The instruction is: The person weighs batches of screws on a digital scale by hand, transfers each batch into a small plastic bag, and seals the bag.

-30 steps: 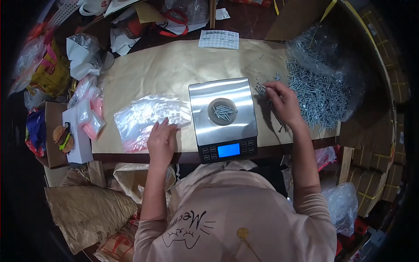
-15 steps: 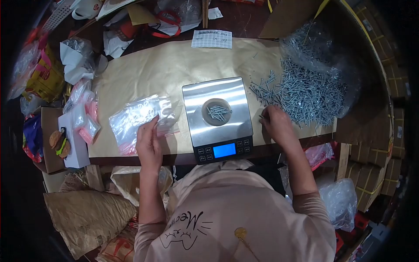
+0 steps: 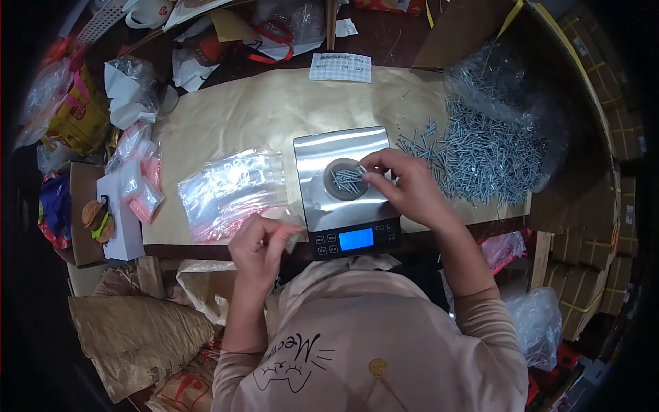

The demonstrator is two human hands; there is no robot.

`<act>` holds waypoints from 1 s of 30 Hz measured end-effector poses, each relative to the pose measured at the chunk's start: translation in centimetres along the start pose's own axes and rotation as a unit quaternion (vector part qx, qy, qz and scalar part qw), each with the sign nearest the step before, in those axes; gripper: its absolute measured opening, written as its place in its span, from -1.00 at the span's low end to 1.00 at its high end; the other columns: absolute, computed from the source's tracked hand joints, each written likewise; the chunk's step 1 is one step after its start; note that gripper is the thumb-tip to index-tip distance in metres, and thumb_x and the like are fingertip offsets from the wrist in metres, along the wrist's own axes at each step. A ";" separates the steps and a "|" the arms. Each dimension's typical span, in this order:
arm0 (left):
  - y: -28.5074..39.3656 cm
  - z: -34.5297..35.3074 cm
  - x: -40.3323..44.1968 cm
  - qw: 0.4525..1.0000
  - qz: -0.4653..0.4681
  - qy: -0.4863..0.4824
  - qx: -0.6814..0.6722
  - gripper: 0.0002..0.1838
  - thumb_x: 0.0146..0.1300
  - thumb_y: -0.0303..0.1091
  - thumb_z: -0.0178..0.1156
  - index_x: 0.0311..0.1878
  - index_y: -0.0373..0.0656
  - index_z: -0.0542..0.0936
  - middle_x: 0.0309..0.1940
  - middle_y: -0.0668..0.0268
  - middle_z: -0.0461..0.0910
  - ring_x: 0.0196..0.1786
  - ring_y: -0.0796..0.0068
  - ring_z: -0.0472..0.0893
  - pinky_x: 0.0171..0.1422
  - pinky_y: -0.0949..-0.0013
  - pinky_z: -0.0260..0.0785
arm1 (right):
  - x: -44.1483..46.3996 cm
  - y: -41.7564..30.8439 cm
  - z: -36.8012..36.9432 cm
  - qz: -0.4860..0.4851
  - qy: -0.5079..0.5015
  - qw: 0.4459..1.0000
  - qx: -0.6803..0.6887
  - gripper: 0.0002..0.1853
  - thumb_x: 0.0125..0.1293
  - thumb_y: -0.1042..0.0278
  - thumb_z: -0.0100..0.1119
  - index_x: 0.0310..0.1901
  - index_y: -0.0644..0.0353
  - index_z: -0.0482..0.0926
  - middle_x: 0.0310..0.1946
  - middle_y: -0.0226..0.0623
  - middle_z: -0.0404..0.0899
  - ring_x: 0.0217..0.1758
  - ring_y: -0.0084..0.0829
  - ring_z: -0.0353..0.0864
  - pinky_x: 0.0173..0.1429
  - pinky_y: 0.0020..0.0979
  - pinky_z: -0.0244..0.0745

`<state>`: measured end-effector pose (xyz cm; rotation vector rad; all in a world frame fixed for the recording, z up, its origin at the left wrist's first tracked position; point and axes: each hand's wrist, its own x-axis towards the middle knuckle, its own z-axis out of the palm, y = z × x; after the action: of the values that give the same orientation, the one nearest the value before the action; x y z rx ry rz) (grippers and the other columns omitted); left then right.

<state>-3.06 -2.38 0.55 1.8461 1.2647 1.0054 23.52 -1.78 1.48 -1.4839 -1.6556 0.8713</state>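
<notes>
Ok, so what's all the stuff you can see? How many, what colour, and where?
Flat-topped metal digital scale: one, silver and black, middle
Small round dish: one, greyish, on the scale
Thin metal screws: too many to count, silvery, in the dish and heaped right
Flat plastic bags: many, clear with pink, left of the scale
Handwritten paper label: one, white, beyond the scale
Burger-shaped toy: one, brown and green, far left
Crumpled paper sack: one, brown, lower left
Strapped cardboard boxes: several, brown, far right
Other bags and wrappers: several, mixed colours, around the edges
Left hand: one, bare, left of the scale
Right hand: one, bare, fingers at the dish
</notes>
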 end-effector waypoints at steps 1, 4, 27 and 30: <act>0.4 0.2 0.3 0.999 0.032 -0.013 -0.002 -0.96 0.09 -0.55 0.32 -0.41 -0.26 0.63 -0.52 0.30 0.53 -0.51 0.52 0.44 -0.40 0.48 0.26 | 0.2 0.1 0.5 -0.002 0.006 1.000 0.010 -0.83 0.23 0.44 0.21 -0.17 0.28 0.54 -0.37 -0.22 0.57 -0.34 -0.33 0.57 -0.22 -0.37 0.45; 1.2 1.0 0.6 0.995 0.068 -0.051 -0.048 -0.88 0.04 -0.59 0.33 -0.31 -0.26 0.66 -0.52 0.27 0.54 -0.55 0.50 0.44 -0.45 0.48 0.26 | 0.2 -0.2 1.2 0.034 -0.015 0.986 0.162 -0.81 0.28 0.40 0.17 -0.11 0.24 0.51 -0.37 -0.38 0.53 -0.39 -0.53 0.49 -0.26 -0.46 0.41; -0.6 -1.0 1.2 0.996 0.092 0.011 0.001 -0.73 -0.08 -0.44 0.43 -0.57 -0.10 0.44 -0.26 0.30 0.61 0.20 0.04 0.49 0.38 -0.05 0.05 | -1.0 6.6 -4.8 0.007 0.132 0.946 -0.295 -0.82 0.27 0.35 0.15 -0.17 0.25 0.55 -0.20 -0.10 0.59 -0.15 -0.03 0.57 -0.07 -0.17 0.46; -1.5 -1.7 0.7 0.997 0.079 -0.018 0.009 -0.75 -0.03 -0.46 0.36 -0.54 -0.11 0.42 -0.11 0.20 0.59 0.29 0.00 0.39 0.42 -0.09 0.00 | -0.9 5.9 -4.3 -0.001 0.054 0.978 -0.199 -0.68 0.20 0.28 0.25 -0.04 0.20 0.54 -0.04 -0.13 0.56 0.07 -0.09 0.52 0.11 -0.21 0.40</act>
<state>-4.98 -1.05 0.21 1.9941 1.1226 1.0419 30.20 -2.03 -1.60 -1.7593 -1.8209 0.4612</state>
